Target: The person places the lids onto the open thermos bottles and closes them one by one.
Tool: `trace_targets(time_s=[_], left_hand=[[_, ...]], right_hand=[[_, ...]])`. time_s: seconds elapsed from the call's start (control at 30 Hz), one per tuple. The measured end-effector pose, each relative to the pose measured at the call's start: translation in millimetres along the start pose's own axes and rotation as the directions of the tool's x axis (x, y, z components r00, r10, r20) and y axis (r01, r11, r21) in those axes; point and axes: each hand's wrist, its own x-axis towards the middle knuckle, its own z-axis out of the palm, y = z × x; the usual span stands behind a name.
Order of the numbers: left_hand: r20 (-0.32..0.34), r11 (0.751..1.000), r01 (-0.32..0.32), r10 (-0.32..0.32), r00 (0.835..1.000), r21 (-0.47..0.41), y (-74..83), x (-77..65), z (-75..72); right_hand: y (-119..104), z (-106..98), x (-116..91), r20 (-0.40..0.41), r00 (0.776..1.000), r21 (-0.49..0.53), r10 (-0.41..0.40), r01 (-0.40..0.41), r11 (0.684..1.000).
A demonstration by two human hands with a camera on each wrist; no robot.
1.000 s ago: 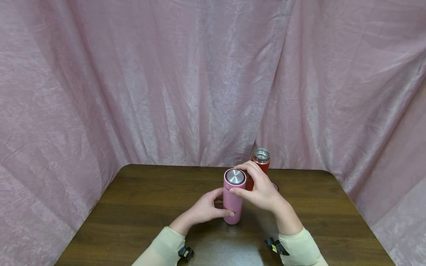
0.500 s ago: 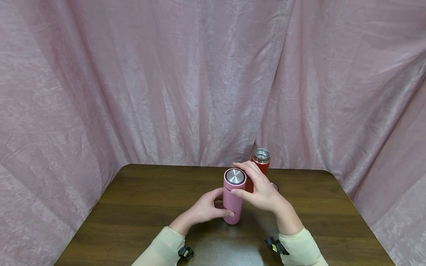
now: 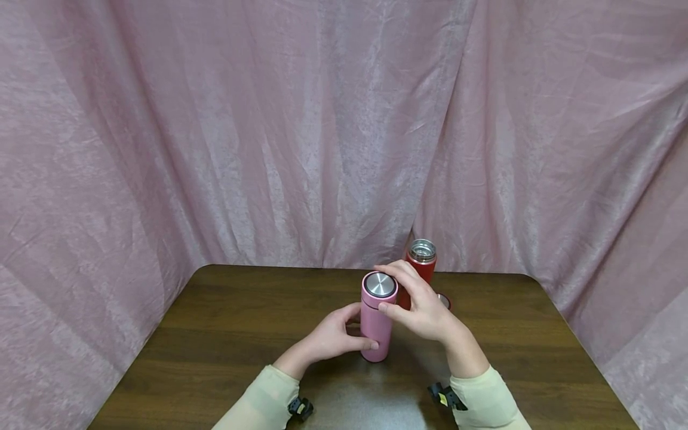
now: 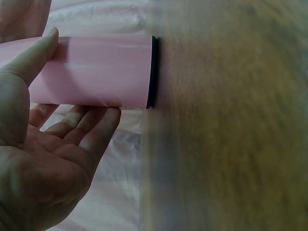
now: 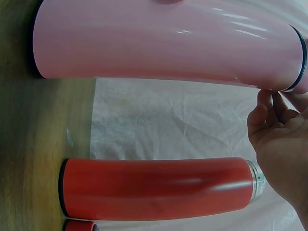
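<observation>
A pink thermos flask stands upright on the table, its lid with a brushed-metal top in place. My left hand grips the lower body from the left, thumb in front and fingers behind. In the left wrist view that thumb and the fingers lie on opposite sides of the pink flask, whose black base rests on the wood. Up at the lid, my right hand pinches the rim between its thumb at the front and its fingers at the back. Part of the fingertips is hidden behind the lid.
Behind my right hand stands a red thermos flask, uncapped, its steel mouth showing. Its red lid lies on the table beside it, partly hidden. A pink curtain hangs past the table's far edge.
My right thumb has shifted slightly right along the front of the lid, while the fingers behind have moved a little left. The left hand and the pink flask stay in place.
</observation>
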Motion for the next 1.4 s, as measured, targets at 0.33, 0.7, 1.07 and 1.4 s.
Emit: trace_targets(time_s=[0.33, 0.7, 1.07, 1.4], left_hand=[[0.001, 1.0, 0.007, -0.007, 1.0, -0.001, 0.1, -0.3, 0.5], [0.005, 1.0, -0.001, 0.001, 1.0, -0.008, -1.0, -0.5, 0.8], [0.006, 1.0, 0.002, -0.002, 1.0, 0.002, 0.9, -0.4, 0.7], [0.014, 1.0, 0.003, -0.003, 1.0, -0.004, 0.0, -0.2, 1.0]], right_hand=[[1, -2, 1, -0.022, 1.0, -0.015, 0.018, -0.018, 1.0], [-7, -4, 1, -0.035, 0.996, -0.039, 0.08, -0.081, 0.996], [-12, -4, 2, -0.046, 0.989, -0.042, 0.139, -0.141, 0.989], [-16, -3, 2, -0.058, 0.982, -0.032, 0.18, -0.182, 0.983]])
